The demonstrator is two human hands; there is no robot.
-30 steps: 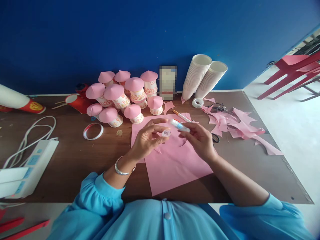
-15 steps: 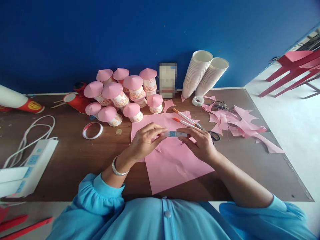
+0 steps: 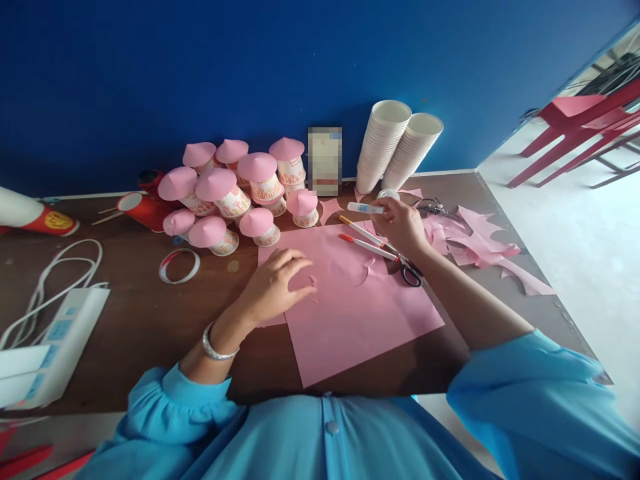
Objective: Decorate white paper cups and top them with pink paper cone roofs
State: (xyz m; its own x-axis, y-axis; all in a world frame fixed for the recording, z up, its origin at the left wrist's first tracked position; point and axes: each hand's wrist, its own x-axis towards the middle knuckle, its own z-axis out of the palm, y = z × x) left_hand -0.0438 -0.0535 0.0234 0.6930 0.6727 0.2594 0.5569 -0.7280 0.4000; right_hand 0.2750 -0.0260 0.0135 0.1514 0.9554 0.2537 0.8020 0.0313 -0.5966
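Observation:
My right hand (image 3: 400, 225) is stretched toward the back of the table and is closed on a capped glue stick (image 3: 365, 208), held flat just in front of the tape roll (image 3: 389, 195). My left hand (image 3: 276, 283) rests on the pink paper sheet (image 3: 350, 300), fingers curled loosely and apart, holding nothing that I can see. Two orange-tipped pens (image 3: 363, 239) and scissors (image 3: 407, 268) lie on the sheet below my right hand.
Several paper cups with pink cone lids (image 3: 235, 190) stand at the back. Two stacks of white cups (image 3: 395, 143) lean on the blue wall. Pink scraps (image 3: 480, 243) lie at right. A tape ring (image 3: 179, 265), a power strip (image 3: 55, 340) and red cups (image 3: 140, 207) are at left.
The cap went onto the glue stick between my hands. My right hand then carried the stick away to the back right, and my left hand dropped onto the pink sheet.

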